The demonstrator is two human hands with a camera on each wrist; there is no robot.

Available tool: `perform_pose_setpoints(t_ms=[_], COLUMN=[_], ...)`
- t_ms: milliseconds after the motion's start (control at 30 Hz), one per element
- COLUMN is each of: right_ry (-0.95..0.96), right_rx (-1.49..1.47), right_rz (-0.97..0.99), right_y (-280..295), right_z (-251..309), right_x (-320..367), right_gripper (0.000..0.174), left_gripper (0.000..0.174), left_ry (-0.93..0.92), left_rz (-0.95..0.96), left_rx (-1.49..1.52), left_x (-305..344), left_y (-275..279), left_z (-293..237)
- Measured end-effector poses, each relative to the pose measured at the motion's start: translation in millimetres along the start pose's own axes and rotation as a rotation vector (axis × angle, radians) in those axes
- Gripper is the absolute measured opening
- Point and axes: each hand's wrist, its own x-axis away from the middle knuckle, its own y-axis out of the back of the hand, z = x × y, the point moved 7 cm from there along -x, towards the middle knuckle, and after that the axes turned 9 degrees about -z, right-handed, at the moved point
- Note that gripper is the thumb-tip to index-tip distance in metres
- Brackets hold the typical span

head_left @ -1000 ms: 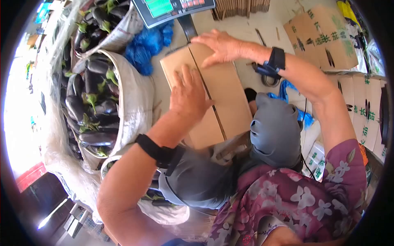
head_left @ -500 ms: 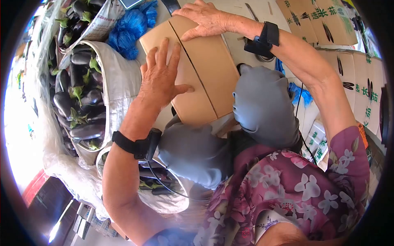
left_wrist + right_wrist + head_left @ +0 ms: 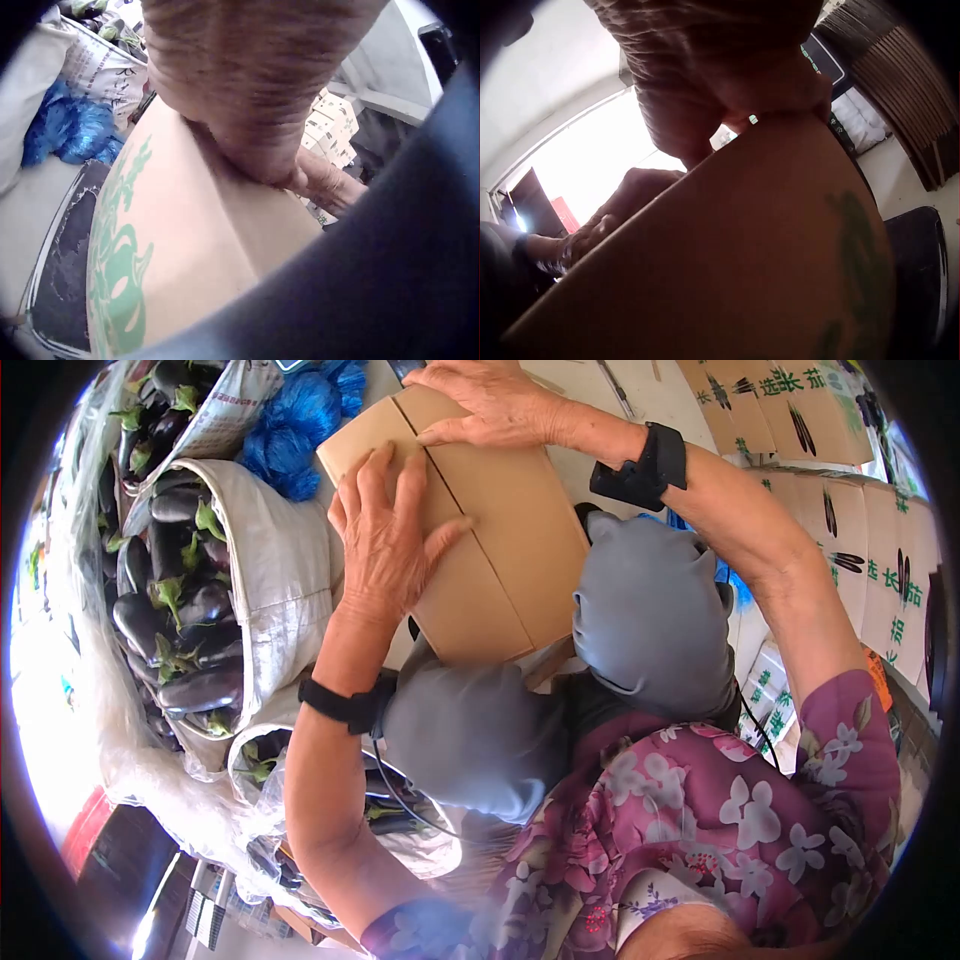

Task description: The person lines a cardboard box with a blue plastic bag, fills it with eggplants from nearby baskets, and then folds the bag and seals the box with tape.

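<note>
A brown cardboard box (image 3: 500, 540) stands between the person's knees in the head view, its two top flaps meeting along a central seam. My left hand (image 3: 385, 545) lies on the left flap with fingers spread and the thumb pointing at the seam. Across the far end of the top rests my right hand (image 3: 490, 405), its thumb near the seam. Green print shows on the box side (image 3: 124, 285) in the left wrist view, under my left hand (image 3: 255, 90). In the right wrist view my right hand (image 3: 727, 75) touches the box's upper edge.
Sacks of eggplants (image 3: 185, 600) wrapped in clear plastic stand at the left, beside a blue plastic bundle (image 3: 295, 435). Printed cartons (image 3: 870, 550) lie at the right. Stacked flat cardboard (image 3: 889, 75) and a dark platform (image 3: 919, 255) appear in the right wrist view.
The flap seam looks narrower than before. My left hand has shifted leftward on the flap, its fingers nearer the far end; my right hand stays at that end. The head view has moved.
</note>
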Motion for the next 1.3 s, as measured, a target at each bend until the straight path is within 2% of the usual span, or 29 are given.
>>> perform_pose_setpoints(t_ms=[67,100,167,300,400,567,700,867,933,967,1000,1033,1067,1100,1133,1233,1300], right_ry=[0.098,0.098,0.057,-0.040,-0.058,-0.060,-0.099,-0.119,-0.141,-0.168,-0.158,-0.157,-0.178,-0.195,-0.279,-0.282,-0.427], right_rx=[-0.084,-0.082,-0.160,-0.099,-0.042,-0.126,-0.164,-0.225,-0.138,-0.058,-0.070,-0.057,-0.230,-0.395,-0.513,-0.564,-0.408], right_rz=[-0.132,-0.134,-0.126,-0.083,-0.126,-0.202,-0.183,-0.172,-0.138,-0.097,-0.137,-0.142,-0.081,-0.022,0.010,-0.065,0.194], right_y=[21,20,14,15,20,17,23,15,0,-7,-1,6,9,14,26,45,49], right_z=[13,13,8,14,12,8,10,3,-4,-10,-7,-7,-9,-14,-22,-92,-156], right_x=[-2,-3,-2,-3,-1,-2,-2,-3,-2,-2,-1,-1,-2,-4,-5,-2,25], right_gripper=[0.049,0.049,0.044,0.039,0.036,0.032,0.031,0.034,0.039,0.045,0.037,0.037,0.044,0.053,0.043,0.039,0.043], left_gripper=[0.078,0.078,0.076,0.073,0.071,0.068,0.067,0.067,0.065,0.062,0.059,0.059,0.056,0.053,0.053,0.052,0.050], left_ry=[0.055,0.053,0.128,0.150,0.128,0.138,0.135,0.118,0.101,0.159,0.218,0.212,0.219,0.223,0.230,0.238,0.219], left_rz=[-0.126,-0.127,-0.286,-0.229,-0.279,-0.275,-0.288,-0.341,-0.383,-0.321,-0.258,-0.268,-0.252,-0.243,-0.263,-0.244,-0.267], left_rx=[-0.064,-0.063,-0.229,-0.166,-0.191,-0.197,-0.227,-0.209,-0.160,-0.220,-0.278,-0.271,-0.291,-0.308,-0.300,-0.318,-0.305], left_x=[-13,-22,-34,-42,-41,-38,-40,-42,-52,-58,-62,-62,-60,-61,-62,-64,-65], left_y=[-4,-10,-11,-12,-13,-15,-15,-16,-14,-16,-18,-17,-17,-19,-16,-15,-13], left_z=[5,9,20,18,12,11,9,10,8,10,13,13,14,15,11,12,10])
